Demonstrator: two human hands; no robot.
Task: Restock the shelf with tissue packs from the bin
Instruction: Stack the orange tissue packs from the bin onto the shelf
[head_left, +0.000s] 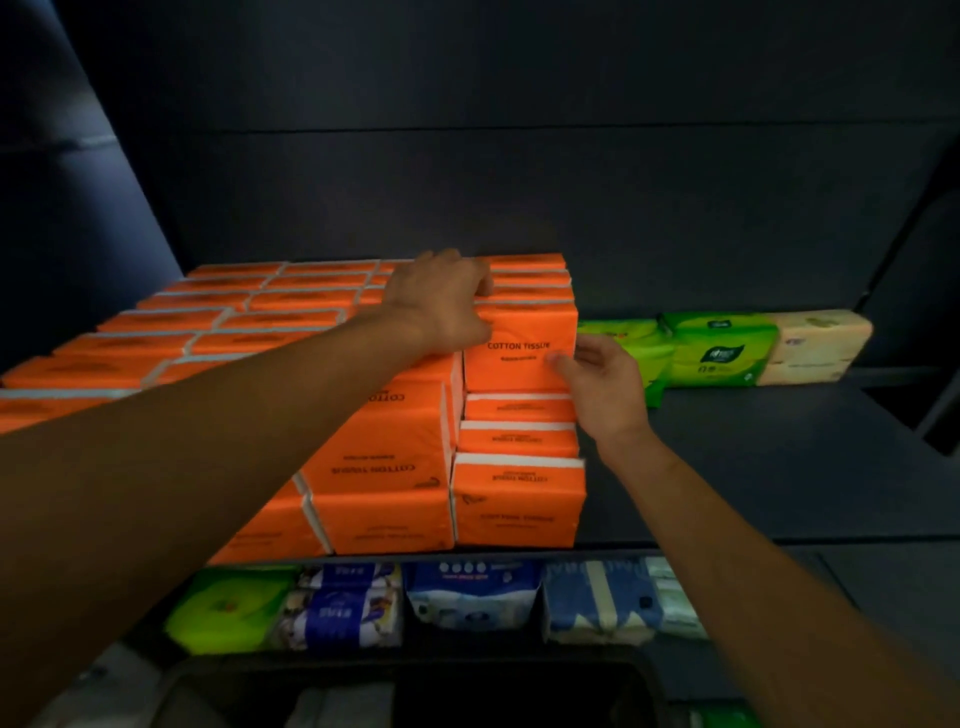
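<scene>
Several orange tissue packs fill the left and middle of the dark shelf. One upright orange pack marked "COTTON TISSUE" stands on top of the right-hand stack. My left hand reaches across and grips this pack's top left edge, fingers curled over it. My right hand touches the pack's right front face with thumb and fingertips, the fingers loosely spread. The dark bin sits below at the frame's bottom edge, its inside hard to make out.
Two green packs and a cream pack stand at the shelf's back right. The lower shelf holds a green pack and blue-and-white packs. Bare shelf surface lies right of the orange stacks.
</scene>
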